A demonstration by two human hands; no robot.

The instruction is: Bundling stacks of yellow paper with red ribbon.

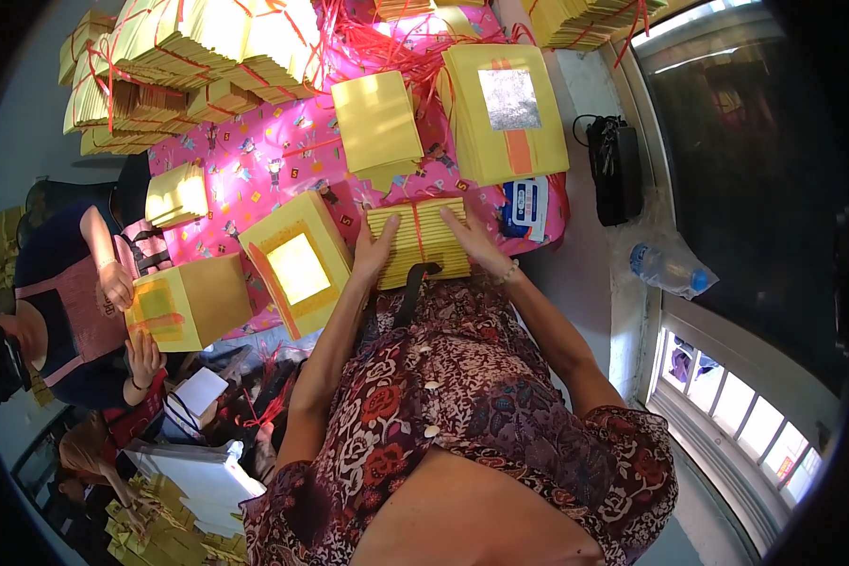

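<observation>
Cloth [292, 141] in bright pink, printed with small figures and stray characters, spreads before us, with tall yellow stacks [170, 47] heaped toward its far left and a thick yellow stack [486, 153] toward its right. At its near edge, right before our body, sits the ribbed yellow bundle [436, 249]. Our left hand [375, 249] and right hand [478, 247] clasp it from opposite sides, partly curled and parted by just its width, thumbs on its upper face; we cannot tell how the fingers lie underneath. To hold it well, we think both palms should press in evenly so the ridges stay aligned, with thumbs flat and clear of the red strip [418, 224] running down its middle, lest the layers skew or crease. As for print, we see none on the bundle; glare blurs the thick stack's pale panel [509, 99], a blue-and-white packet [525, 209] bears markings, and the clear bottle [668, 268] wears a small blue label [642, 257].
</observation>
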